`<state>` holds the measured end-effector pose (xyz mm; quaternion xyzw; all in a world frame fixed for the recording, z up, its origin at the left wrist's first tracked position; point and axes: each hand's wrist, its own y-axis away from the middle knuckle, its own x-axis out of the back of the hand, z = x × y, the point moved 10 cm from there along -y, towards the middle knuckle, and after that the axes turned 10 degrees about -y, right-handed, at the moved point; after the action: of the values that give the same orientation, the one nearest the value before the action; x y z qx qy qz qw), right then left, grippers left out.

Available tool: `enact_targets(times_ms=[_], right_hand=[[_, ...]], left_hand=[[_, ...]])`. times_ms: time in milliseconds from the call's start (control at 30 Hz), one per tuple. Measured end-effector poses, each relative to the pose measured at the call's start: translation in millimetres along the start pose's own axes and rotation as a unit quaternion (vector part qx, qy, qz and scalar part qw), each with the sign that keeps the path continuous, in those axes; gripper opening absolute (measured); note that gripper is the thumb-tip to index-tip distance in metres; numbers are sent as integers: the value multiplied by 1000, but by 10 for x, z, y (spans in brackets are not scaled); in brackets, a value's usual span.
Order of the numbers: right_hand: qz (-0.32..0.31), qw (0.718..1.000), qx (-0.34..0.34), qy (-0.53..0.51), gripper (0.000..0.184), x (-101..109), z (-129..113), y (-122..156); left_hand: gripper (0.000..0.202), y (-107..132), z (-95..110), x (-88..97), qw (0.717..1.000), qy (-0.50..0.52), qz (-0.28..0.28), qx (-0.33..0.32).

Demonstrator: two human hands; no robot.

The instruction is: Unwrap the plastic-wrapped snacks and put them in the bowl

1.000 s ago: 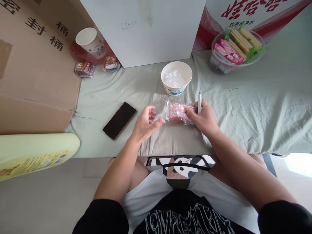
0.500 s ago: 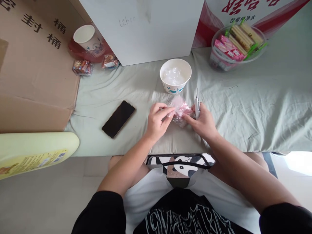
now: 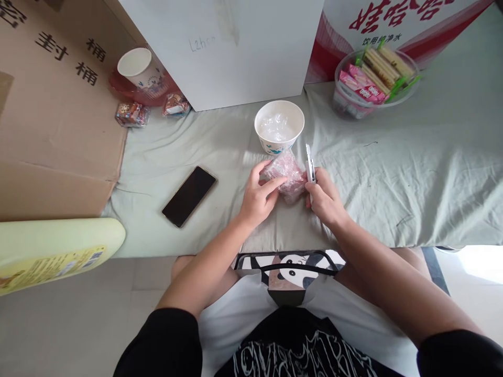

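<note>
A pink item in clear plastic wrap [image 3: 286,175] is held just in front of a white paper bowl [image 3: 280,142]; what the item is I cannot make out. My left hand [image 3: 257,196] grips its left side, thumb and fingers on the wrap. In my right hand [image 3: 326,198] is a white utility knife [image 3: 310,170], its blade end pointing up and away from me. That hand's fingers are beside the right edge of the wrap. Crumpled clear plastic [image 3: 277,127] lies inside the bowl.
Left of my hands lies a black phone [image 3: 189,197]. A clear tub [image 3: 375,84] of wrapped snacks stands at the back right. Boxes [image 3: 236,57] line the back. Back left are a paper cup [image 3: 139,68] and small wrapped snacks [image 3: 132,114].
My right thumb has moved off the wrapped item and onto the knife, which now tilts leftward. My left hand still holds the item, with its fingers farther over it.
</note>
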<state>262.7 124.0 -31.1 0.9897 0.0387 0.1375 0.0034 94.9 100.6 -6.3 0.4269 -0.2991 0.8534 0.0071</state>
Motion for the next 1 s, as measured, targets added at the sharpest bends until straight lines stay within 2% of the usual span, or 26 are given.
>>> enact_targets(times_ms=[167,367,500,567,700,833,933,1000], right_hand=[[19,999,2,32,12,-21,-22,-20],[53,998,28,30,12,69,-83,-17],[106,991,65,54,28,312,-237,67],[125,984,100,82,35,369,-360,121],[71,979,163,104,28,173,-516,156],[0,975,167,149,26,42,-451,176],[-39,967,139,208,25,153,-293,250],[-34,962,129,236,24,335,-205,302]], left_hand=[[43,-1,72,-122,998,43,-43,-20],[32,-24,-21,-40,1000,11,-2,15],[24,-38,-74,102,999,-20,38,15],[20,-41,-97,156,997,-44,58,25],[16,-40,-104,140,996,-60,60,40],[20,-22,-176,178,994,-54,69,65],[20,-5,-324,286,989,-67,70,111],[35,0,-415,380,986,-73,72,134]])
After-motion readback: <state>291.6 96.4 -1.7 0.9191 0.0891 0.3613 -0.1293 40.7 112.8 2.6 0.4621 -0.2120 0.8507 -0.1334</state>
